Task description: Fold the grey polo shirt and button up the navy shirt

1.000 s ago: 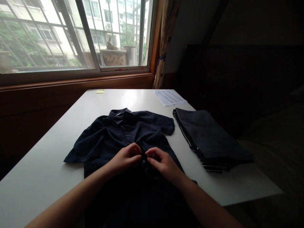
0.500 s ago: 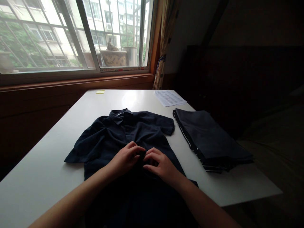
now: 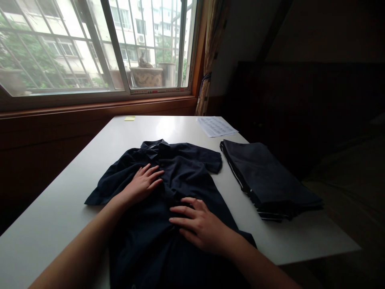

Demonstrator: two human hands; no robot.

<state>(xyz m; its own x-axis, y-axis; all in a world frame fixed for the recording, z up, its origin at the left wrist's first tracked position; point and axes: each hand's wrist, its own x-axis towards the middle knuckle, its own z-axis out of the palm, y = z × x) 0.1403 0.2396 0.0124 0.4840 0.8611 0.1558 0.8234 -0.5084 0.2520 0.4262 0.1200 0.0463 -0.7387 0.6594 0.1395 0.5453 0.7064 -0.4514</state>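
Observation:
A dark navy short-sleeved shirt (image 3: 192, 176) lies front up on the white table, its collar toward the window and some creases across the chest. My left hand (image 3: 142, 184) rests on the chest of the shirt, left of the button line, fingers spread. Lower down and to the right, my right hand (image 3: 195, 224) lies over the shirt's front with its fingers apart and slightly bent. Neither hand grips anything. The lower part of the shirt is in deep shade near my body and hard to make out.
To the right, folded dark clothes (image 3: 264, 172) lie in a stack on the white table (image 3: 66, 192). Printed sheets (image 3: 216, 126) and a yellow sticky note (image 3: 129, 118) lie at its far edge. Beyond are a barred window (image 3: 144, 48) and a tied curtain (image 3: 207, 76).
My hands have let go of the shirt's front and moved apart. The left has gone up and left onto the chest; the right has shifted slightly down, its fingers now spread.

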